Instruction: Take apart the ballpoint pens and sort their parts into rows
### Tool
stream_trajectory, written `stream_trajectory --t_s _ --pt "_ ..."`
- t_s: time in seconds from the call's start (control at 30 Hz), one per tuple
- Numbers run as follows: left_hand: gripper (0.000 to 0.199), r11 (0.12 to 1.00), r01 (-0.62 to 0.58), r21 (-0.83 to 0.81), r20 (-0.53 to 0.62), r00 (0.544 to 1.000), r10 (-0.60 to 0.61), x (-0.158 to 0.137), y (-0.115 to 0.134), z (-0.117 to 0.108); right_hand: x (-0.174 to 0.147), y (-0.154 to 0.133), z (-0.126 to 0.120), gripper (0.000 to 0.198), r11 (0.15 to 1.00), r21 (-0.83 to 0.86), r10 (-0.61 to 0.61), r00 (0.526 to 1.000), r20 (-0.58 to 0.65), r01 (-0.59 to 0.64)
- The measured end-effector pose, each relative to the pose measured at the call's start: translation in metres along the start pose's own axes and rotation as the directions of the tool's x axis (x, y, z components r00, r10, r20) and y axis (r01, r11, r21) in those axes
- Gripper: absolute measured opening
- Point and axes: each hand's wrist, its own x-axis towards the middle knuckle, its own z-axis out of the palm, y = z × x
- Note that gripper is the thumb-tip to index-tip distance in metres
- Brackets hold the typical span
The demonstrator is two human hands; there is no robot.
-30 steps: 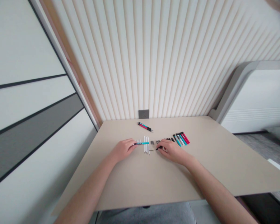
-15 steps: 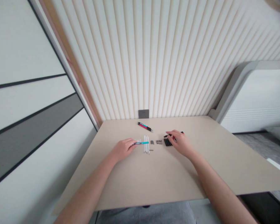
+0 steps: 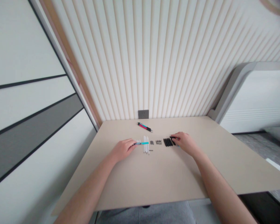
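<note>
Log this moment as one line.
left hand: holds blue barrel | right hand: at black grips | white sticks, grey parts: on table, between hands

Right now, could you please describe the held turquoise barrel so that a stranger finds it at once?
Start with the beige table against the ribbed wall, then find the person's left hand. Held there, the turquoise barrel points right and crosses, in this view, over white rods. Its colour and crosswise direction set it apart from them.
</note>
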Motion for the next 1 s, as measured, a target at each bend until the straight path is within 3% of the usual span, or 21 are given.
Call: stream_trajectory --t_s 0.33,1.0 --pt "0.023 1.000 0.002 0.010 0.006 1.000 -0.002 -0.0008 -0.0017 0.0016 -0.0047 -0.0091 -0.0061 0.027 0.989 -0.132 -0.048 0.993 0.104 0.061" --pt "0.023 1.000 -0.007 -0.013 0.014 1.000 0.008 0.0001 0.0016 -0.0011 -0.0043 -0.0059 -0.0039 0.033 0.998 -0.063 -0.004 0.994 0.106 0.011"
